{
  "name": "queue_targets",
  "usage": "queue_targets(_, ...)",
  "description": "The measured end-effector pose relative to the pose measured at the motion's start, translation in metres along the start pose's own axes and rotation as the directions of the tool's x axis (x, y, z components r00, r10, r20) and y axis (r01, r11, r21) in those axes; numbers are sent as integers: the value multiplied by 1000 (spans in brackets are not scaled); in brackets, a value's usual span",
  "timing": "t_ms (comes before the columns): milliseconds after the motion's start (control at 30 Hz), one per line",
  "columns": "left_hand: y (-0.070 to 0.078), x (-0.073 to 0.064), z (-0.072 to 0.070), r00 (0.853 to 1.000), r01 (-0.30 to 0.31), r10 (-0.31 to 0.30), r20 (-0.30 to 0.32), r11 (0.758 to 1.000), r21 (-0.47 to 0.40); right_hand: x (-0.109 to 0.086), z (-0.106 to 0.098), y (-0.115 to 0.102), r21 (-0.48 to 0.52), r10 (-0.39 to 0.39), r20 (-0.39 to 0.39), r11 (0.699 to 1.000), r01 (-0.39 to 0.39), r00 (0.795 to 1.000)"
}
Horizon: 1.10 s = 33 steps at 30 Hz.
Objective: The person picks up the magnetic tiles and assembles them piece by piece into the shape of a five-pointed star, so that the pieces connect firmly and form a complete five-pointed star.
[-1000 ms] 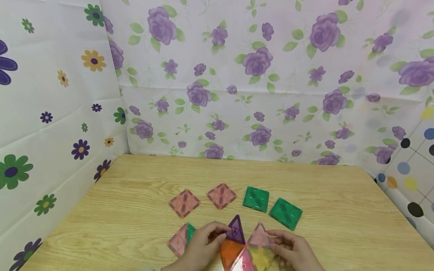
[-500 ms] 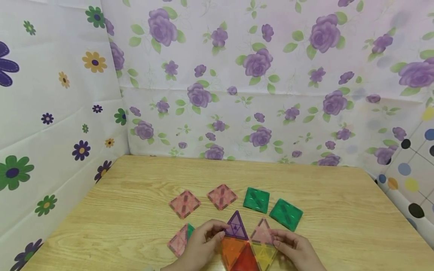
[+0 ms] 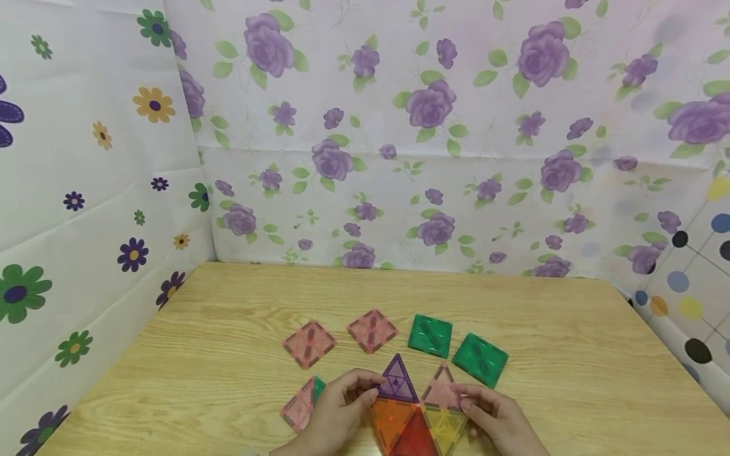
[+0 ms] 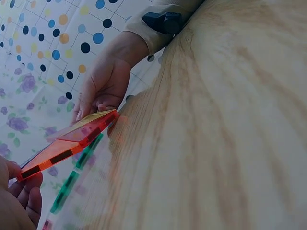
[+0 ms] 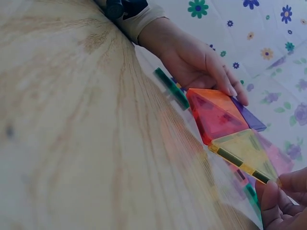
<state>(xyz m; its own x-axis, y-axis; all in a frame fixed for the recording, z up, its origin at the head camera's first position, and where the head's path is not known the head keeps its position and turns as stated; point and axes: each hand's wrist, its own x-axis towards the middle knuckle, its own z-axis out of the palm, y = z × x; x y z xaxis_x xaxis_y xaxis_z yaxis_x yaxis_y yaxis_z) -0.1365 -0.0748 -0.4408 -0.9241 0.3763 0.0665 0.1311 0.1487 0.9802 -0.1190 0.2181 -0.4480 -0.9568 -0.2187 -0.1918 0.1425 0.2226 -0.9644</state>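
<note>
While left hand (image 3: 342, 405) and right hand (image 3: 496, 417) pinch tiles (image 3: 391, 418) flanking the red triangle (image 3: 415, 437), its glare's gone; retilted, join seemingly holds.

Soft, even light fills the head view; both wrist views look dim.

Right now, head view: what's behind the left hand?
Partly visible: a pink piece with a green piece beside it, left of the left hand, and the purple triangle that hand pinches. The hand covers the rest of the green piece; its outline can't be seen.
</note>
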Motion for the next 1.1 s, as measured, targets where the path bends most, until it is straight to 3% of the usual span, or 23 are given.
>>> queue_targets(267, -1, 5, 1, 1000, 13, -13, -9, 999, -33, 2, 3, -4, -30, 13, -28, 999, -14, 1000)
queue_targets(533, -2, 11, 1, 998, 53, -51, 23, 995, -81, 4, 4, -4, -12, -24, 42, 1000, 24, 999)
queue_targets(867, -1, 17, 1, 994, 89, -80, 74, 988, -128, 8, 4, -5, -29, -52, 71, 998, 54, 996)
queue_targets(1100, -1, 22, 1, 992, 93, -81, 95, 987, -133, 11, 3, -4, -13, -21, 76, 1000, 22, 997)
